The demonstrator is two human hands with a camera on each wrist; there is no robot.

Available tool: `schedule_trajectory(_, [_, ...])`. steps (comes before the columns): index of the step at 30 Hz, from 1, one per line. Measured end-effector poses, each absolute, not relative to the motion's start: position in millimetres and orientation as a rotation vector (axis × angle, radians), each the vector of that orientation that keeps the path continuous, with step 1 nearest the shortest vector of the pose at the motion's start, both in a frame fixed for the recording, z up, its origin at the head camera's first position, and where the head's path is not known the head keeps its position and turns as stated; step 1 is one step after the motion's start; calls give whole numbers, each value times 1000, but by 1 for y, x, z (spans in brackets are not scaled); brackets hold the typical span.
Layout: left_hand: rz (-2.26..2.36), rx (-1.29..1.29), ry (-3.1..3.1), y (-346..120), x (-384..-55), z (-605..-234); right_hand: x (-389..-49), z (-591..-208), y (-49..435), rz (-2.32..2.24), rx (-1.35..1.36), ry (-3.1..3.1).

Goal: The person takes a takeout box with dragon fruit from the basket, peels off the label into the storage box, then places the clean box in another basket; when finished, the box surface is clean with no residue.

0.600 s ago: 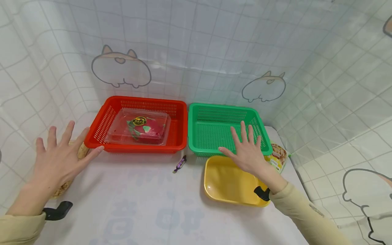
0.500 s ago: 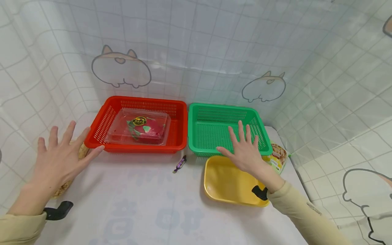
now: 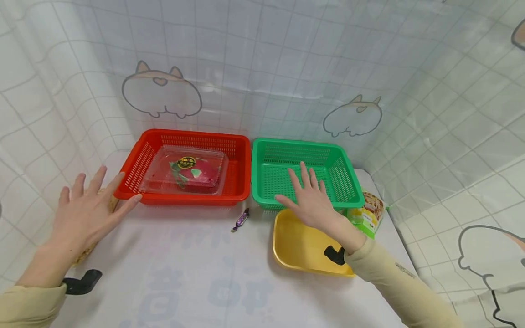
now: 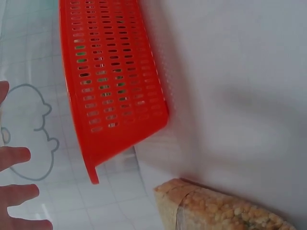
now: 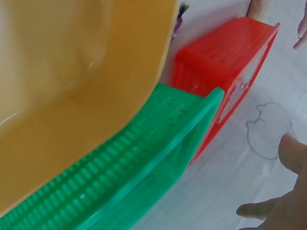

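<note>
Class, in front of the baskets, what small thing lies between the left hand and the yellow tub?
A purple wrapped sweet, nearer the yellow tub than the left hand, in the head view.

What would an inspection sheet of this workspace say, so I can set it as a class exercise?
Surface: white tabletop with faint printed characters.
Job's things: red basket on the left, bearing a clear plastic box with pink and green contents; green basket beside it; yellow tub in front of the green one.
Clutter: purple-wrapped candy; printed food packet at right; tan grainy food item at left.
Hands: left hand and right hand spread, holding nothing; black wrist pieces on both.
Cables: nothing seen.
Surroundings: white grid-patterned sheeting with cartoon animals.
</note>
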State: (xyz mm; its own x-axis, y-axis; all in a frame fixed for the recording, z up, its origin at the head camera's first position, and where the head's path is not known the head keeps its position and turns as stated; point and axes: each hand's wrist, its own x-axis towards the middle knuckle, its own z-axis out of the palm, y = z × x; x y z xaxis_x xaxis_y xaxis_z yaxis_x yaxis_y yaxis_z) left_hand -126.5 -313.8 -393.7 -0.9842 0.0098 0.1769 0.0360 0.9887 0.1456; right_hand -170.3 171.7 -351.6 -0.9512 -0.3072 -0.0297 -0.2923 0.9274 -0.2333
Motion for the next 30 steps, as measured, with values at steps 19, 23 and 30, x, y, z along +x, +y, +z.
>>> schedule_trajectory(19, [-623,-25,-3014,-291,-137,-385,-176,-360,109,-851,-646,2971])
schedule_trajectory(23, [-850,-14,-3005,-284,-142,-379,-180,-360,95,-1016,-631,2881])
schedule_trajectory(30, [-1027,9,-2990,-274,-158,-372,-197,-358,70,-1250,-489,2615])
